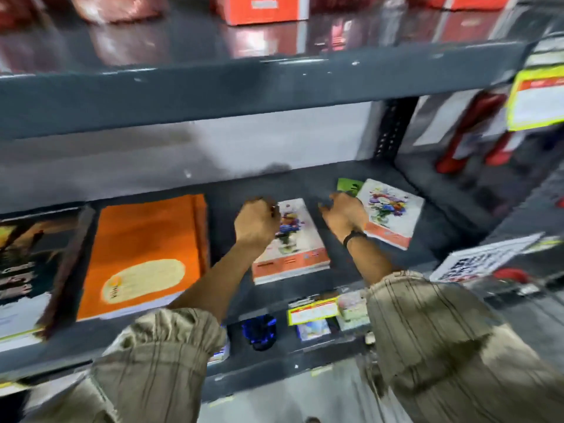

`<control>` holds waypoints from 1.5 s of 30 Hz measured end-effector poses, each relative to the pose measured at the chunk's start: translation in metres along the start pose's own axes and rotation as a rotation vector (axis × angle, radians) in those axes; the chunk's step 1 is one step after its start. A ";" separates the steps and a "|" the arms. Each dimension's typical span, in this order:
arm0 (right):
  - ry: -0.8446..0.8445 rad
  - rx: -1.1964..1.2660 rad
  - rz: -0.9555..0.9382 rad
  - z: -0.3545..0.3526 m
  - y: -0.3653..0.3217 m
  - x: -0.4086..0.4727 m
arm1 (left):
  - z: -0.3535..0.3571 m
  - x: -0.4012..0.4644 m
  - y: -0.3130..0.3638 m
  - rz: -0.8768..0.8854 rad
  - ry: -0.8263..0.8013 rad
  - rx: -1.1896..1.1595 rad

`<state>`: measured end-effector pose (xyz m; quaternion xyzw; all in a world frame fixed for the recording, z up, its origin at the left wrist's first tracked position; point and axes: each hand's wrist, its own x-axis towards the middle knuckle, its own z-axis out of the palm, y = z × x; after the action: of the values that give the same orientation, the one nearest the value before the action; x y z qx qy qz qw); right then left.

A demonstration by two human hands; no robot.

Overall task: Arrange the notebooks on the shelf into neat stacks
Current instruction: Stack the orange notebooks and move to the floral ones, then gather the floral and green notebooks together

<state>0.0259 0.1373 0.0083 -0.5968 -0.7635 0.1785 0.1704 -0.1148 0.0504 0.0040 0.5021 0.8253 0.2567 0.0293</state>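
Observation:
Two floral notebook stacks lie on the grey shelf [335,270]. The middle stack [297,248] sits straight, and my left hand [256,222] hovers as a fist over its left edge, holding nothing I can see. The right stack [389,213] lies skewed, and my right hand [341,215] rests with fingers spread against its left side. A green notebook [348,185] peeks out behind that hand. An orange notebook stack [143,257] lies at the left, with a dark-covered stack [21,270] beside it.
An upper shelf [244,87] overhangs closely, carrying orange boxes [265,7]. Price tags [314,312] hang on the shelf's front edge. Red items [470,132] stand in the neighbouring bay at right, past a black upright [390,129]. A white sign [482,257] juts out at right.

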 end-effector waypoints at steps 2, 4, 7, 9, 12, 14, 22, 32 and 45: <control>-0.026 -0.031 0.053 -0.014 0.041 0.015 | 0.031 0.011 0.043 0.067 -0.077 -0.050; 0.007 -0.031 0.147 -0.023 0.077 0.026 | 0.059 0.021 0.079 0.091 -0.178 -0.128; -0.002 0.012 0.293 -0.026 0.116 0.040 | 0.093 0.033 0.114 0.056 -0.330 -0.202; -0.071 0.101 0.304 -0.024 0.136 0.051 | 0.111 0.035 0.130 0.035 -0.406 -0.188; -0.099 0.198 0.276 -0.020 0.147 0.059 | 0.123 0.038 0.142 -0.019 -0.377 -0.197; -0.093 0.236 0.283 -0.020 0.147 0.060 | 0.121 0.040 0.146 -0.121 -0.342 -0.257; 0.042 0.492 0.176 -0.033 0.103 0.055 | 0.074 0.031 0.121 -0.381 -0.152 -0.617; -0.228 0.659 -0.099 0.038 -0.007 -0.010 | 0.003 -0.057 0.010 -0.516 0.094 -0.600; 0.013 0.496 0.140 0.001 0.054 0.028 | 0.027 -0.028 0.069 -0.292 0.116 -0.414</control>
<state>0.0651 0.1764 -0.0172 -0.5895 -0.6520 0.3677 0.3037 -0.0366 0.0629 0.0058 0.3455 0.8192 0.4415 0.1205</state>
